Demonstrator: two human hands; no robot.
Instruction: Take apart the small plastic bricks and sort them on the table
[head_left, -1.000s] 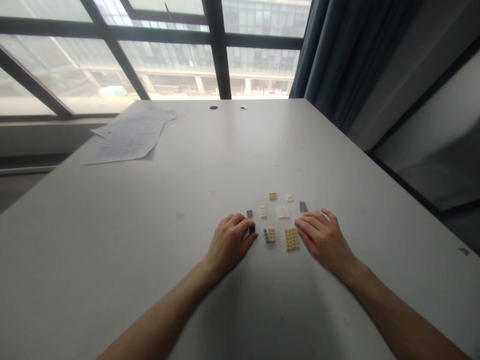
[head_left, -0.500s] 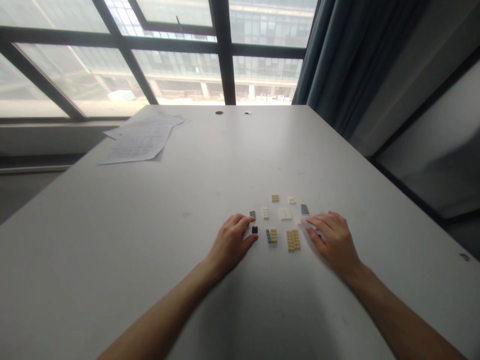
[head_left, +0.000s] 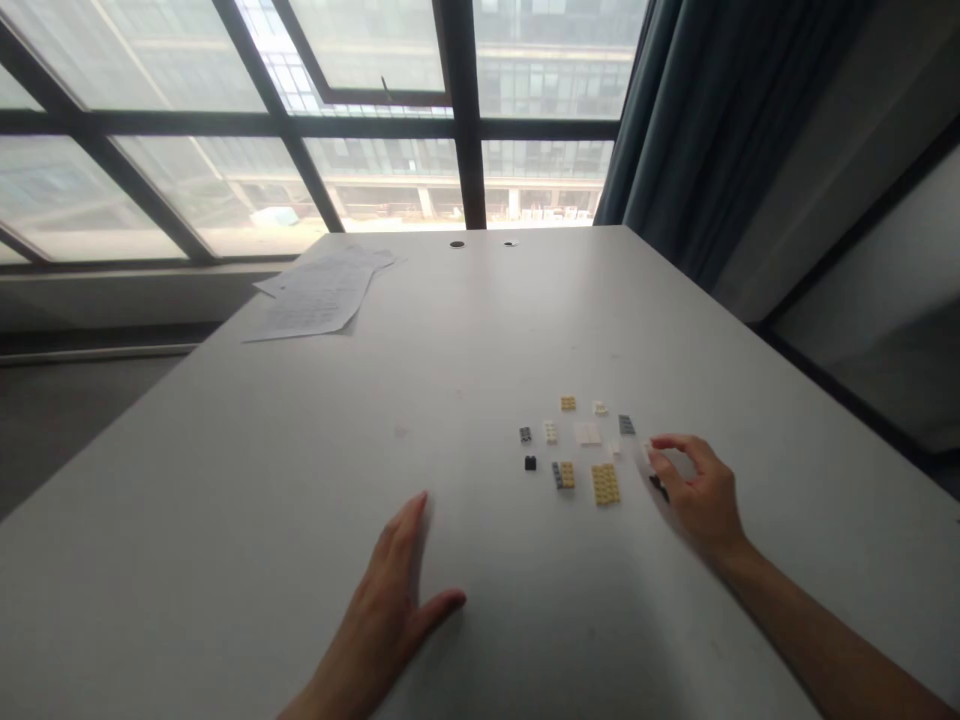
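My left hand [head_left: 386,585] is open above the table, thumb and fingers apart, holding nothing and away from the bricks. My right hand [head_left: 701,495] is closed in a pinch at the right side of the bricks; a pale speck shows at its fingertips, too small to name. Beneath its thumb lies a black piece [head_left: 658,487], partly hidden. To its left are a tan brick group [head_left: 606,484], a grey-and-tan pair [head_left: 563,475], a small black brick [head_left: 530,463], a grey brick [head_left: 525,435], a white brick [head_left: 551,432] and a flat pale plate [head_left: 589,433].
Further back lie a tan brick [head_left: 568,403], a small white piece [head_left: 600,408] and a dark grey brick [head_left: 626,425]. Paper sheets [head_left: 319,300] rest at the white table's far left. Two round holes are near its far edge, before the windows; a blue curtain [head_left: 690,130] hangs right.
My left hand has drawn back from the black and grey bricks toward me and the left. My right hand's fingers have closed from apart into a pinch. The view has shifted slightly.
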